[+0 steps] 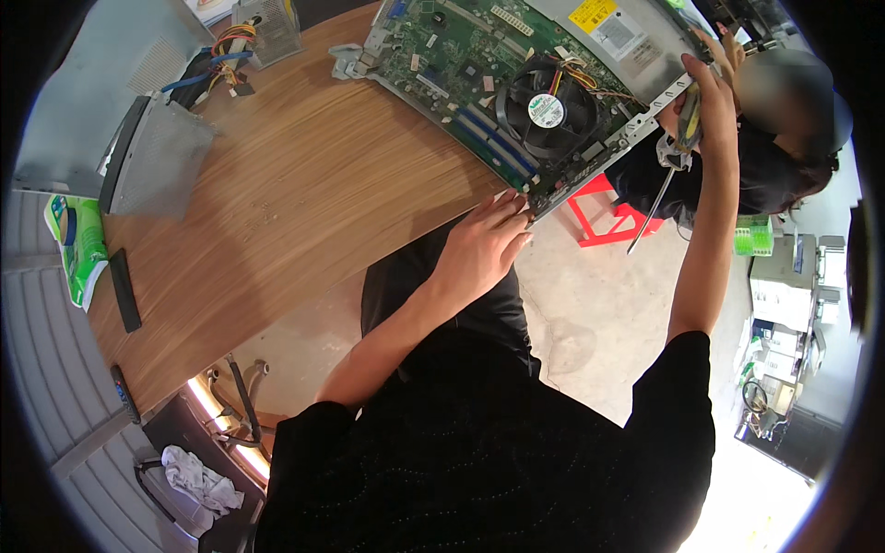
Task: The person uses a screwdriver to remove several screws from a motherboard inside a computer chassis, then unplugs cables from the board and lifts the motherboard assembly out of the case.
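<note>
An opened computer case (636,134) lies on the wooden table, overhanging its right edge. Inside, a green motherboard (442,46) carries a black cooling fan (546,111), blue and white memory slots (493,138) and a silver metal box (608,37) with a yellow label. My left hand (475,249) rests at the table's front edge, fingers stretched against the near corner of the case, thumb apart. In my right hand (714,106) is a screwdriver (690,120) with a yellow and grey handle, its shaft pointing down. That hand's fingers also touch the right end of the case.
Left on the table (304,184) stand a grey metal panel (166,157), a power supply with coloured wires (263,37), a green packet (81,244) and a black strip (124,290). Another person (756,166) in dark clothes is close at right, near a red stool (613,221).
</note>
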A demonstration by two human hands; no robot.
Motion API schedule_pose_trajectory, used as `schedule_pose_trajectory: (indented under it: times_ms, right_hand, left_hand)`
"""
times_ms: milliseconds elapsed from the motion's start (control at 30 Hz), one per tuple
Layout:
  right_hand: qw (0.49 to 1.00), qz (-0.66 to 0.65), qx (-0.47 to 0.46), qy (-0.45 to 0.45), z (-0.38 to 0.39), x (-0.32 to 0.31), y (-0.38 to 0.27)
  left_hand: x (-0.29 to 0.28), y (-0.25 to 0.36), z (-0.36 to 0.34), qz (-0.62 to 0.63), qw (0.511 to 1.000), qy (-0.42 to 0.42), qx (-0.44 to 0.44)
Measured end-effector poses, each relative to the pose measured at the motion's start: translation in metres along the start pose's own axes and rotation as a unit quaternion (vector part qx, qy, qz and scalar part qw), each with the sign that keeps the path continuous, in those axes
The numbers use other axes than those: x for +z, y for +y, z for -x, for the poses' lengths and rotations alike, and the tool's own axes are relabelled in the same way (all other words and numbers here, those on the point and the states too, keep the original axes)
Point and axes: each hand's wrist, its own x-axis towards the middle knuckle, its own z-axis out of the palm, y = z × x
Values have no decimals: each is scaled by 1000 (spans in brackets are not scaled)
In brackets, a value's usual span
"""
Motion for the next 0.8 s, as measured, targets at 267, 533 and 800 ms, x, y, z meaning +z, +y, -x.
schedule_pose_trajectory:
  times_ms: [267,533,800]
  right_hand:
    - [985,78,-149,50,15,-18,-21]
    - [942,88,-324,29,5,-23,-17]
    - [958,104,-265,-41,-27,-37,-21]
  left_hand:
    - [-102,-19,-3,-38,985,121,-121]
    - [-151,-68,-48,84,955,216,-184]
    - [-143,-86,-73,154,942,53,-294]
